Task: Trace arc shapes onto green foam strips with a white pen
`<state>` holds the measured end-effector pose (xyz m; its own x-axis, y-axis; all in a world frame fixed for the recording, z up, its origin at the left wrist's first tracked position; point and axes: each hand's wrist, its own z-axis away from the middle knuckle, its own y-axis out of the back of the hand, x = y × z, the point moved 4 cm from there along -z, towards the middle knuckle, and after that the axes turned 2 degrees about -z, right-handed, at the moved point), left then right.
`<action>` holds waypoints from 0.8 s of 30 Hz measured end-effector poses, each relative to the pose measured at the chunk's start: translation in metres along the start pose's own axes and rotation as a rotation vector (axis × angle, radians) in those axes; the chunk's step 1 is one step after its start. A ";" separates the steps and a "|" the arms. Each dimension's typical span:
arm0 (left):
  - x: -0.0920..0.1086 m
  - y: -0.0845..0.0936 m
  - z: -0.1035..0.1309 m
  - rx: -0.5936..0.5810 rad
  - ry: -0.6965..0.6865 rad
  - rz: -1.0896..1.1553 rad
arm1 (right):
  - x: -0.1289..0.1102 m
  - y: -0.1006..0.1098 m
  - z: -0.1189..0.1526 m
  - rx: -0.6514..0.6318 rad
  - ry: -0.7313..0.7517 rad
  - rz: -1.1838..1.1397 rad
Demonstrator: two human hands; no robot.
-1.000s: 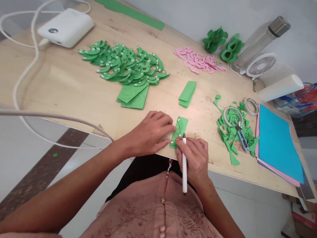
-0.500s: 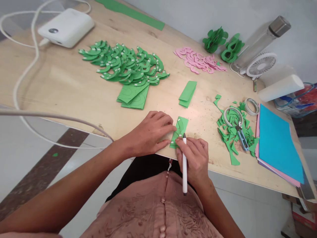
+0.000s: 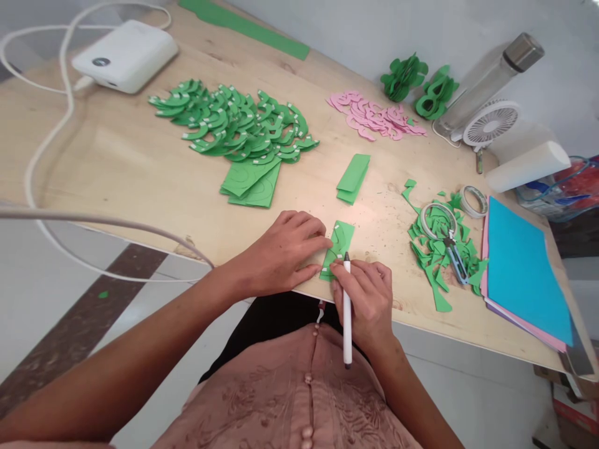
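Observation:
A small green paper piece [image 3: 340,240] with a curved template on it lies near the front edge of the wooden table [image 3: 140,168]. My left hand [image 3: 281,252] presses flat on its left side, fingers together. My right hand [image 3: 367,299] grips a white pen [image 3: 347,318], its dark tip touching the green piece. A folded green strip [image 3: 353,178] lies a little farther back.
A heap of green curved cut-outs [image 3: 238,125] and green sheets [image 3: 250,181] lie at centre left, pink cut-outs [image 3: 374,115] behind. Green scraps, scissors [image 3: 456,262] and tape rolls [image 3: 473,201] sit right, beside blue and pink sheets [image 3: 524,268]. White power bank [image 3: 125,55], fan [image 3: 491,123], bottle [image 3: 491,78].
Both hands stay where they were on the green piece; the pen tip has barely moved. The view has shifted very slightly.

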<state>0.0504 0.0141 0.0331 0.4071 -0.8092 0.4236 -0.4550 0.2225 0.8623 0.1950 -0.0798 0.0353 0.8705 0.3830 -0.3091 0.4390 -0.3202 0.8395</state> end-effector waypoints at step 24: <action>0.005 -0.006 0.011 0.089 -0.073 -0.112 | -0.001 -0.001 0.000 -0.009 0.002 0.022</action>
<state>0.0464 0.0020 0.0267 0.4021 -0.8642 0.3026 -0.4796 0.0827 0.8736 0.1939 -0.0802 0.0345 0.8795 0.3780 -0.2892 0.4175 -0.3209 0.8501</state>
